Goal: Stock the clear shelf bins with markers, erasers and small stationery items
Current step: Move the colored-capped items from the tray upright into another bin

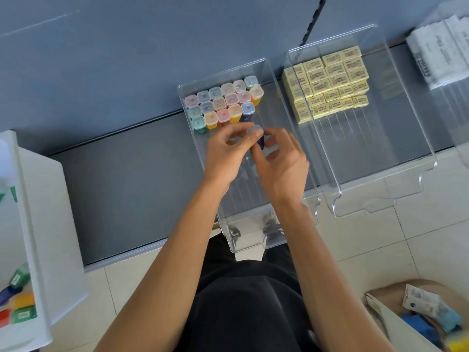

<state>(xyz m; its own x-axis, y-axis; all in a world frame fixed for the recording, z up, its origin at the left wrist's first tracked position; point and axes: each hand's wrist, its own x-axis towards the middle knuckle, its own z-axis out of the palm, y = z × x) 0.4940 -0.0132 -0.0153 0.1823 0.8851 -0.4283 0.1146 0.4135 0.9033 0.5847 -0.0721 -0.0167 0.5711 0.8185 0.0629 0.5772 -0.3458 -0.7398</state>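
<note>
At far left, a white container [38, 199] holds loose markers [20, 298] of several colours. On the grey shelf [127, 186] stands the left clear bin [271, 107], with upright markers [223, 102] packed in three rows at its back. Above this bin's bare middle, the left hand [225, 156] and right hand [281, 166] come together on one dark blue marker [259, 141]: left fingertips pinch its clear cap, right fingers curl about its body. The right clear bin [368, 153], just beside the first, contains stacked yellow erasers [330, 82] at its back. White packets [441, 54] lie at far right; a cardboard box [396, 323] sits on the tiled floor.
</note>
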